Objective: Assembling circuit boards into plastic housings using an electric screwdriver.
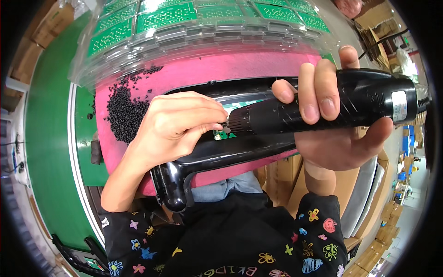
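While right fingers point(318, 99) grip the electric screwdriver point(323, 111), pinched left fingers point(214, 122) steady its tip.

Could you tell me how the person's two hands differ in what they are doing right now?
The right hand wraps its whole grip around the black electric screwdriver, while the left hand only pinches at the tool's tip with its fingertips. The right hand lies palm up; the left shows its back. Both meet over the black plastic housing on the pink mat.
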The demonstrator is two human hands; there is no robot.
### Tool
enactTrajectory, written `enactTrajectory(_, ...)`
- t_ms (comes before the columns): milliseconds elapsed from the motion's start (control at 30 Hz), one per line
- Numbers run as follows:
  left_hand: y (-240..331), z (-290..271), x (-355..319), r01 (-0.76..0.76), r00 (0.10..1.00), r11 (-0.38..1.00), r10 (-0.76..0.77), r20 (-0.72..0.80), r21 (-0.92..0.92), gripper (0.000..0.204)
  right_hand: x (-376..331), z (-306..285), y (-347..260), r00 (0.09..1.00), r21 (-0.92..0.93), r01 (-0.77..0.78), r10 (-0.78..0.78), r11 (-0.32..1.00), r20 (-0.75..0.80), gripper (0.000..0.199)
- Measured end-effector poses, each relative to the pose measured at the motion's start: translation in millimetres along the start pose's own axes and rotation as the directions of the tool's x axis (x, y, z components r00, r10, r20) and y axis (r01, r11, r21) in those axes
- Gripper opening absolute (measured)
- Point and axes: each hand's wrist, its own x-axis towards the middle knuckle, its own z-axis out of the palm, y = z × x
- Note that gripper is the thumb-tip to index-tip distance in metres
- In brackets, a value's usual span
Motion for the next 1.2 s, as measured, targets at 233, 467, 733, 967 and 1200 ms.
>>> enactTrajectory(233,7.0,1.9,0.7,0.074,0.996,0.997,-0.074,-0.047,0.012,0.017,-0.1,-1.5,-12.4,0.999,-0.009,-0.013,0.014,1.0,0.05,0.057)
enactTrajectory(467,1.7,-9.7,4.4,0.115,0.967,0.987,-0.085,-0.239,0.116,0.009,6.5,-7.5,-33.0,0.999,-0.317,-0.002,-0.013,0.948,-0.045,0.045)
enactTrajectory(733,3.7,-2.1,-2.3,0.298,0.938,0.954,-0.295,0.183,0.012,0.007,3.9,-20.7,-15.4,0.972,-0.344,-0.085,0.002,0.935,-0.235,0.023)
enactTrajectory(967,2.1,0.8,-3.0,0.183,0.929,0.973,-0.217,0.301,0.139,0.011,1.1,-22.4,-9.6,0.955,-0.343,-0.112,0.006,0.932,-0.295,0.02)
enactTrajectory(1200,2.3,2.5,-5.1,0.325,0.887,0.935,-0.353,0.299,0.141,0.017,7.1,-24.2,-9.7,0.958,-0.474,-0.229,0.109,0.851,-0.266,0.034)
